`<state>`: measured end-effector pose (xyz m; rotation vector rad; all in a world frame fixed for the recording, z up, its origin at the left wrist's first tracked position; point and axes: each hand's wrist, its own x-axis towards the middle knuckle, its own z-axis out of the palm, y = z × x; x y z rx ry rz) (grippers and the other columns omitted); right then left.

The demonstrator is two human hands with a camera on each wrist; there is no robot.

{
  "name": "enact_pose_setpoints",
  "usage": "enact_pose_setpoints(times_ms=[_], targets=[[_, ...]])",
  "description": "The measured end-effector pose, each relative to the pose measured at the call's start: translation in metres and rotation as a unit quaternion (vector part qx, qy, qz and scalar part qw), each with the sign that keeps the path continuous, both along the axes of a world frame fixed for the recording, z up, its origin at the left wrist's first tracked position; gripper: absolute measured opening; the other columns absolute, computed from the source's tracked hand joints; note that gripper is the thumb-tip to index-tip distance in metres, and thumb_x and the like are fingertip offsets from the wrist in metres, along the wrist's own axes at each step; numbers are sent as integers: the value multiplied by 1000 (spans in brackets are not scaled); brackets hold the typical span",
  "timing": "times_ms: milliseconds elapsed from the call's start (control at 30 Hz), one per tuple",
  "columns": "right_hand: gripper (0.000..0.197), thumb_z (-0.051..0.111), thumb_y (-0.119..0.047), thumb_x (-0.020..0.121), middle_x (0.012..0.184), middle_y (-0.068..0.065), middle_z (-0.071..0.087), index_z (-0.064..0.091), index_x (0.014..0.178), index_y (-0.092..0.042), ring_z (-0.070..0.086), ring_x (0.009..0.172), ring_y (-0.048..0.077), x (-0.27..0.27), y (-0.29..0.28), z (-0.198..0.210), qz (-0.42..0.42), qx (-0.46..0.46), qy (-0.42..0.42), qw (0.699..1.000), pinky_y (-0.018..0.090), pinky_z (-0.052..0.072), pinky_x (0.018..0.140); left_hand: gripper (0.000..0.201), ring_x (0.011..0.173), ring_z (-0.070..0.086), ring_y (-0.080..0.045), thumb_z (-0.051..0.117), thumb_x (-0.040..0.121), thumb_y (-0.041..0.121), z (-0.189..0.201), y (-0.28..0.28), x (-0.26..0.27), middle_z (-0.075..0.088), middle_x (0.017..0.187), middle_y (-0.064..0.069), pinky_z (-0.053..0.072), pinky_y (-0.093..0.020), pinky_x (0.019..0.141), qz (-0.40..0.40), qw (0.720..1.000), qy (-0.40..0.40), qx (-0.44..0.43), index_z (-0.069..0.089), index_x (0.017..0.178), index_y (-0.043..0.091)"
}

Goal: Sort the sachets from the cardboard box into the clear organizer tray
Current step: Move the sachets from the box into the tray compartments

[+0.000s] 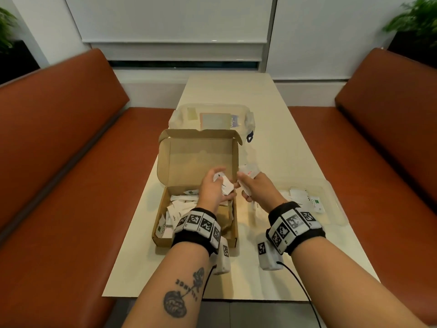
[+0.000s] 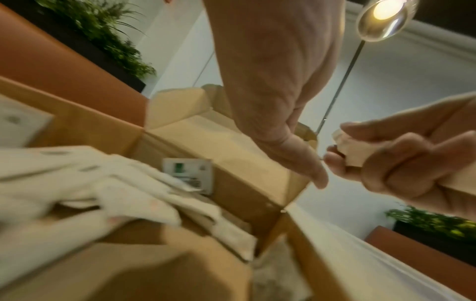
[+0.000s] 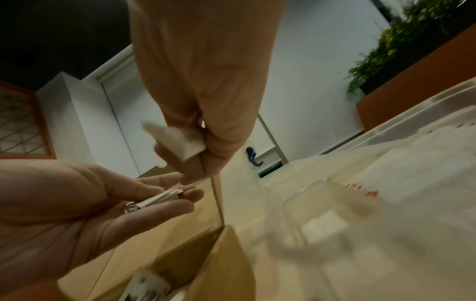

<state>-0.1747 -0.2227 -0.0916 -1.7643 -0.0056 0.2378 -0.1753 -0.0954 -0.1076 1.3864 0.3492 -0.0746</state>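
Note:
The open cardboard box (image 1: 196,155) sits left of centre with several white sachets (image 1: 182,204) loose inside. Over its right edge my left hand (image 1: 212,188) pinches a thin stack of sachets (image 1: 225,185); the right wrist view shows that stack (image 3: 159,198) edge-on between thumb and fingers. Right beside it, my right hand (image 1: 257,188) grips a few white sachets (image 1: 248,172), also seen as a bunch of sachets (image 3: 180,140) up close. The two hands almost touch. The clear organizer tray (image 1: 340,209) lies to the right and holds some sachets (image 1: 305,197).
A clear lidded container (image 1: 212,117) stands behind the box, at the middle of the narrow cream table (image 1: 272,102). Orange bench seats (image 1: 71,138) flank the table on both sides. A cable (image 1: 298,282) trails from my right wrist over the table's near edge.

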Motion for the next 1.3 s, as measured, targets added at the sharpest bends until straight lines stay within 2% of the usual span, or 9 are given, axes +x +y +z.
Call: enact_pose_setpoints(times_ms=[100,233,333,400,500,667,1000,1167,1300], targets=[[30,47,-26,98,69,6,61,61,99,1,39,40,10,-3,-21,10,31,18,23,999,17,31,38,28,90,61,-25,32,101,4,11,-26,5,56,100,-6,59,-36,69,-50,999,12,-13,59,106,10],[38,45,-33,99,38,-7,52,58,76,-6,34,28,3,-6,-52,19,62,-44,57,995,12,27,33,22,85,63,-26,38,98,4,13,-57,8,62,100,-17,57,-35,66,-84,994,26,-61,59,105,6],[37,49,-36,96,56,9,53,59,81,-3,33,31,7,-3,-71,17,74,-95,80,990,15,26,34,35,93,59,-32,43,100,32,8,-78,8,61,107,-21,52,-44,83,-123,985,53,-105,58,114,3],[36,55,-36,91,69,17,52,60,85,-1,34,38,12,0,-82,14,80,-142,84,983,19,27,38,45,89,56,-33,48,96,41,5,-92,10,58,102,-21,49,-44,81,-167,978,67,-107,59,113,1],[19,60,-27,85,70,12,56,59,87,-8,36,40,12,3,-99,10,70,-159,76,982,20,29,38,37,82,60,-31,56,95,24,1,-112,10,58,97,-18,57,-43,75,-201,973,58,-96,53,121,-2],[28,68,-19,82,64,-2,56,59,108,-21,41,38,3,5,-125,1,49,-139,42,988,15,34,39,14,72,65,-27,46,99,10,-3,-133,12,65,89,-14,59,-32,57,-153,983,48,-88,60,99,8],[13,63,-11,80,73,-2,55,53,89,-14,49,60,12,14,-144,-12,-22,-201,-17,979,17,36,45,26,91,67,-26,54,96,15,-11,-145,15,64,112,-21,61,-32,70,-160,976,59,-137,57,114,-3],[29,63,-4,74,78,-2,52,44,93,-16,47,63,9,16,-139,-21,-22,-192,-24,981,15,37,49,17,82,69,-20,61,90,6,-17,-143,14,69,99,-13,59,-26,69,-155,983,34,-87,62,107,2],[37,71,-11,76,92,-3,53,49,105,-19,50,67,10,17,-140,-25,-54,-106,-2,993,19,40,55,17,86,69,-25,57,92,2,-21,-137,16,65,112,-22,60,-28,68,-105,989,30,-100,58,108,-2]])
